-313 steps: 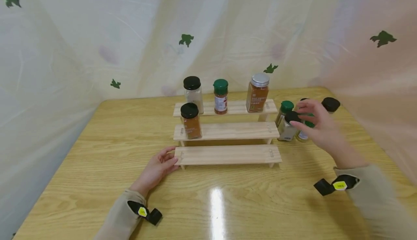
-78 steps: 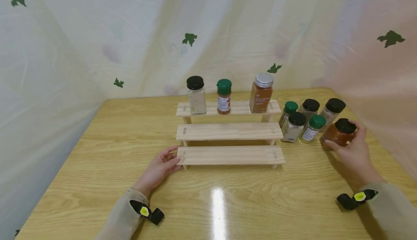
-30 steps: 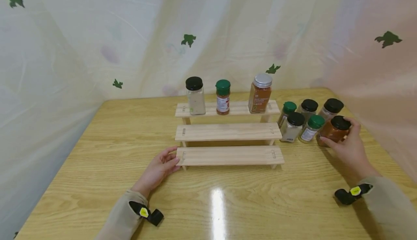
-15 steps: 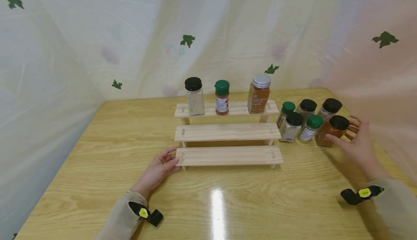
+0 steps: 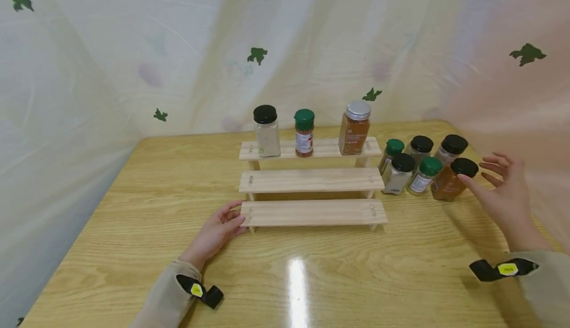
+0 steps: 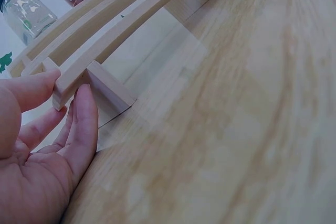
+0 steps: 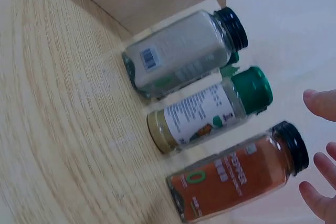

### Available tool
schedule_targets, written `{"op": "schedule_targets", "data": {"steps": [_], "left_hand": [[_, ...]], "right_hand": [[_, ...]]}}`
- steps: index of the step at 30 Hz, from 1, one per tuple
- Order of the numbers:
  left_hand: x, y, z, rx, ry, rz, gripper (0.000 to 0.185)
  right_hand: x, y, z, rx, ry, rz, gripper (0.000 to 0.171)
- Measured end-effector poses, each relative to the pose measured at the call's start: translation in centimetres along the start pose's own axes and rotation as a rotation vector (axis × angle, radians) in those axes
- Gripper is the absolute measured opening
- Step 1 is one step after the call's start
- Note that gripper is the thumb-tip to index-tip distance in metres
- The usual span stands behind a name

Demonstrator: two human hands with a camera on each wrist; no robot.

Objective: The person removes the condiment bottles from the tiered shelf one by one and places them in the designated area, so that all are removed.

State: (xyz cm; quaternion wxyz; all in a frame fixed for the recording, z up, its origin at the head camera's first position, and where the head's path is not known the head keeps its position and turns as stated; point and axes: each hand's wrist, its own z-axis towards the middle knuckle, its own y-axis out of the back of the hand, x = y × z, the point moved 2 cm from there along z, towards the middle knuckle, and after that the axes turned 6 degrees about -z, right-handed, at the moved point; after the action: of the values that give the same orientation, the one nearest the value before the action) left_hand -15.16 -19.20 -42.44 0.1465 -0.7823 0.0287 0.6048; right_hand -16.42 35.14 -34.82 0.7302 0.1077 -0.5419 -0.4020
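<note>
My left hand (image 5: 215, 231) pinches the left end of the lowest step of a three-tier wooden spice rack (image 5: 311, 213). In the left wrist view its thumb lies over the board's end, with fingers (image 6: 86, 114) underneath. At the right, my right hand (image 5: 507, 194) is spread beside a black-capped jar of orange-red spice (image 5: 447, 182), holding nothing. The right wrist view shows this pepper jar (image 7: 231, 174) upright on the table, with a gap between its cap and the fingertips (image 7: 312, 192).
On the top tier stand a pale jar with black cap (image 5: 268, 140), a small green-capped bottle (image 5: 304, 142) and a silver-capped red pepper jar (image 5: 354, 135). Right of the rack, a green-capped bottle (image 5: 420, 182) and a black-capped jar (image 5: 396, 177) cluster with several others. A patterned curtain (image 5: 200, 61) hangs behind.
The orange-red spice jar stood on the middle tier in the oldest frame; now it is on the table at the right. My right hand has let go of it and moved away rightward.
</note>
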Motion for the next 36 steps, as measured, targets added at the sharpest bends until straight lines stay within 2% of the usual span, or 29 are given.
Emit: {"op": "schedule_targets", "data": {"steps": [9, 12, 15, 16, 22, 26, 30, 36], "left_hand": [[0.0, 0.0, 0.0, -0.006, 0.012, -0.004, 0.054], [0.0, 0.0, 0.0, -0.008, 0.014, -0.005, 0.054], [-0.1, -0.1, 0.0, -0.011, 0.016, -0.006, 0.054], [-0.1, -0.1, 0.0, -0.012, 0.017, -0.005, 0.054], [-0.2, -0.1, -0.1, -0.01, 0.018, -0.004, 0.054], [-0.2, -0.1, -0.1, -0.009, 0.014, -0.002, 0.054], [-0.2, -0.1, -0.1, -0.01, 0.016, 0.0, 0.054], [-0.2, -0.1, -0.1, -0.005, 0.013, -0.007, 0.054]], "right_hand": [[2.3, -0.7, -0.5, -0.085, -0.021, -0.04, 0.066], [2.9, -0.9, -0.6, -0.08, -0.017, -0.045, 0.064], [3.3, -1.3, -0.6, -0.053, 0.014, -0.027, 0.061], [3.2, -1.5, -0.5, -0.05, 0.028, 0.009, 0.059], [4.3, -2.4, -0.6, -0.006, 0.173, 0.046, 0.055], [5.6, -3.1, -0.7, 0.018, 0.262, 0.042, 0.058], [6.4, -4.0, -0.7, 0.03, 0.303, 0.066, 0.059], [7.6, -5.0, -0.5, 0.054, 0.303, 0.058, 0.057]]}}
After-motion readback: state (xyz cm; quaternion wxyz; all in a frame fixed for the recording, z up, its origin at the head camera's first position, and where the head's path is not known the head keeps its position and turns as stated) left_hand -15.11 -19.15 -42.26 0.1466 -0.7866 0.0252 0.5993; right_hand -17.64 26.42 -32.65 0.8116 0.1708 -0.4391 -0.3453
